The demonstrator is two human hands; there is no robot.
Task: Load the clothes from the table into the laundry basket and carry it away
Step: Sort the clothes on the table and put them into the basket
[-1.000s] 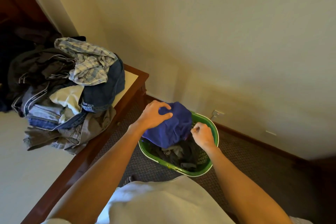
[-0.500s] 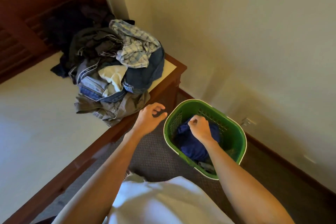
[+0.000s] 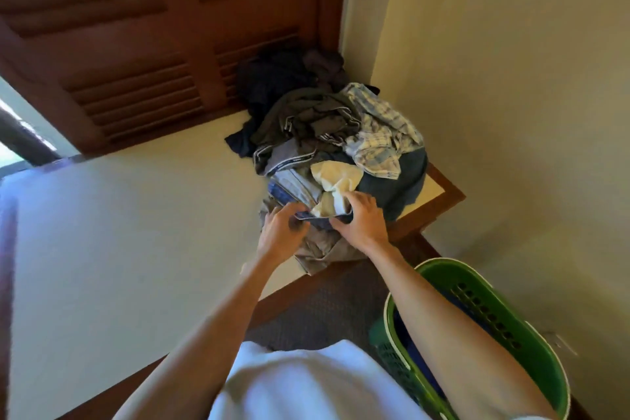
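Note:
A heap of clothes [image 3: 327, 143] lies on the far right corner of the table [image 3: 136, 232]: a plaid shirt [image 3: 381, 133] on top, dark and grey garments, a cream cloth and blue jeans [image 3: 306, 194] near the front. My left hand [image 3: 281, 232] and my right hand [image 3: 361, 223] both grip the jeans' edge at the front of the heap. The green laundry basket [image 3: 511, 327] stands on the carpet at lower right, partly hidden by my right forearm, with blue cloth inside.
Brown louvred shutters [image 3: 136, 44] rise behind the table. A cream wall [image 3: 511, 112] runs along the right, close to the basket. Dark carpet [image 3: 324, 314] shows between the table's wooden edge and the basket.
Both hands left the basket, where the blue garment now lies, and moved up and left to the heap on the table. They have taken hold of the jeans. The view swung left.

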